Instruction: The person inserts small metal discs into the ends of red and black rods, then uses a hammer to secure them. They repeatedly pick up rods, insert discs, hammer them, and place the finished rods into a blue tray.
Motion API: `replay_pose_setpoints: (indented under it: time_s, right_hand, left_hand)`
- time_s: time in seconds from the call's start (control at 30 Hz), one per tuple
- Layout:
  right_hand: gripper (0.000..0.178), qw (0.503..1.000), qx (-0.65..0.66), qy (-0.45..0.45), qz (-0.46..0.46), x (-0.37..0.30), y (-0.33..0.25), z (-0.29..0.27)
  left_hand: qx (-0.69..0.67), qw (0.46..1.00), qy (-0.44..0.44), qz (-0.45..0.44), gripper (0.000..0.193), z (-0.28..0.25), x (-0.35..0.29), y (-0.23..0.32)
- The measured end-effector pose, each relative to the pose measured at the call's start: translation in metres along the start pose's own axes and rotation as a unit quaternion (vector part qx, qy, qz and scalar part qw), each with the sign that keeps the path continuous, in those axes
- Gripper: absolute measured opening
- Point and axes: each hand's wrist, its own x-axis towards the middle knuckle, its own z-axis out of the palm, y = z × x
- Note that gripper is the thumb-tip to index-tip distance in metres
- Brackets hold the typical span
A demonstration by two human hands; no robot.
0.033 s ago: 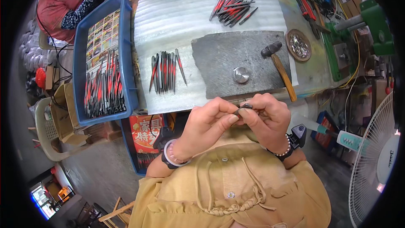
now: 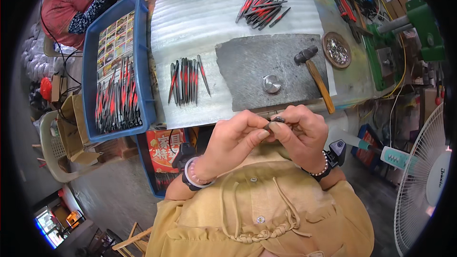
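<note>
The left hand (image 2: 233, 138) and right hand (image 2: 305, 135) pinch one dark piece (image 2: 278, 120), each grip nearly closed. It seems unfinished; I can't tell which red-and-black sticks (image 2: 192, 82) are done.

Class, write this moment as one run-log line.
Left hand: pinching small dark piece; right hand: pinching same piece; hammer: head on dark plate; round metal block: on plate

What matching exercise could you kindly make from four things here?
1. small dark object
2. blue rectangular plastic tray
3. black-headed, wooden-handled hammer
4. round brown bowl

A. right of the flat grey slab
B. handle extending past the slab
C. held by the left hand and right hand
D. left of the white foam sheet

Pairs: 1-C; 2-D; 3-B; 4-A
</note>
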Motion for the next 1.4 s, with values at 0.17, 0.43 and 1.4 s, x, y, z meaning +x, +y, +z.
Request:
replay_pose_setpoints:
  time_s: [0.17,0.43,1.4]
  right_hand:
    - [0.01,1.0,-0.002,-0.005,-0.029,-0.001,-0.004,-0.001]
    - [0.009,0.997,-0.021,-0.046,-0.056,0.005,-0.011,-0.005]
    - [0.016,0.882,0.359,0.028,0.305,0.031,0.026,-0.008]
  left_hand:
    - [0.0,1.0,-0.024,0.017,0.011,-0.002,-0.002,0.002]
    - [-0.02,0.999,-0.012,0.044,0.011,0.0,-0.004,-0.001]
    - [-0.327,0.917,-0.061,-0.221,0.016,-0.008,0.032,0.006]
